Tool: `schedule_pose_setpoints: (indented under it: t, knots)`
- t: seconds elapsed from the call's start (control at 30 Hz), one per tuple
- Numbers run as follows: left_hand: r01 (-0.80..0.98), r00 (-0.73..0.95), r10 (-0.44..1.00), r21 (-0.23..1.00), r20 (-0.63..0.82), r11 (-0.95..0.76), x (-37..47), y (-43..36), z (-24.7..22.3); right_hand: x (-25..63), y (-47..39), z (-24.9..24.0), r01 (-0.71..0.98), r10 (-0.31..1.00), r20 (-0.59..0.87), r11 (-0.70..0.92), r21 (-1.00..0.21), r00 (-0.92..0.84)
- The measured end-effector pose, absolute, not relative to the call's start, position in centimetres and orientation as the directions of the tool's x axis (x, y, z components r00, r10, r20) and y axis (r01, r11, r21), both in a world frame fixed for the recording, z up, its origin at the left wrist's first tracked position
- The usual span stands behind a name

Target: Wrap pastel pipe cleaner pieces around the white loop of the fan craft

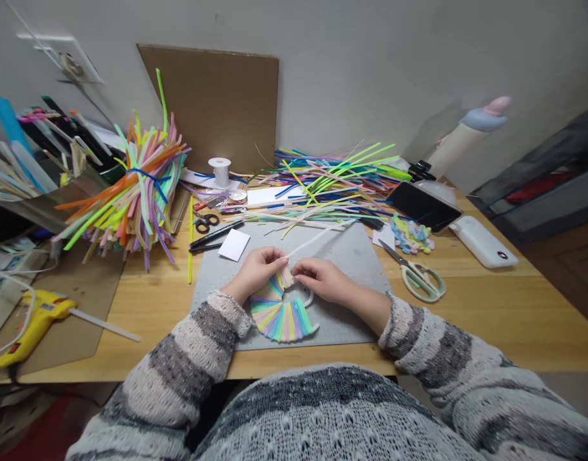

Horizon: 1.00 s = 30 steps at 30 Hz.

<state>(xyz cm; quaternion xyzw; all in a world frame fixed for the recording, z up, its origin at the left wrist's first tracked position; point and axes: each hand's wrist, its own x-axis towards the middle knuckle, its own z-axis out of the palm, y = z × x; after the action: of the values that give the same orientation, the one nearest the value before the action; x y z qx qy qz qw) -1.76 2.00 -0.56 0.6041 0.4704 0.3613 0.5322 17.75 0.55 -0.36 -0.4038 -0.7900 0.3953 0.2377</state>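
A curved band of pastel pipe cleaner pieces [284, 320], striped in pink, yellow, green, blue and purple, fans out low over the grey cutting mat [351, 314]. My left hand [259, 272] pinches its upper end between thumb and fingers. Out of that end a white pipe cleaner [318, 238] runs up and to the right. My right hand [325, 280] is closed at the band's upper right edge, its fingertips pressed together by the pale strip there; exactly what they grip is hard to make out. A white curved end shows below these fingertips.
Loose pipe cleaners [342, 179] pile along the wall, and a tied bundle [145, 186] stands at left. Scissors [421, 278], a phone [423, 205] and a white power bank [483, 242] lie at right. A yellow glue gun [34, 323] rests at left. Black pens [216, 237] lie by a white card [234, 244].
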Motion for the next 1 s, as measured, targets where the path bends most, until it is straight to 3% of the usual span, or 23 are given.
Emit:
schedule_pose_setpoints:
  t: [0.17,0.53,0.67,0.8,0.9,1.0]
  knots:
    - [0.206,0.296,0.954,0.978,-0.053,-0.009,-1.7,2.0,-0.3,17.5,0.5,-0.4,0.419,0.801,0.071,0.383,-0.823,-0.594]
    - [0.164,0.275,0.956,0.985,-0.106,0.063,-1.7,2.0,-0.6,20.0,-0.7,-0.2,0.680,0.946,-0.031,0.210,-0.702,-0.324]
    - [0.153,0.251,0.961,0.985,-0.115,0.078,-1.6,2.1,-0.6,20.8,-1.1,0.0,0.700,0.968,-0.034,0.156,-0.697,-0.249]
    - [0.156,0.234,0.966,0.985,-0.112,0.077,-1.7,2.0,-0.6,21.2,-0.8,0.0,0.557,0.964,0.033,0.180,-0.811,-0.263]
    - [0.153,0.237,0.965,0.985,-0.115,0.080,-1.7,2.0,-0.4,21.2,-0.5,0.5,0.312,0.946,-0.036,0.069,-0.947,-0.321]
    - [0.126,0.233,0.964,0.987,-0.131,0.104,-1.7,2.0,-0.2,21.7,-0.2,1.5,0.164,0.866,-0.100,-0.022,-0.986,-0.490]
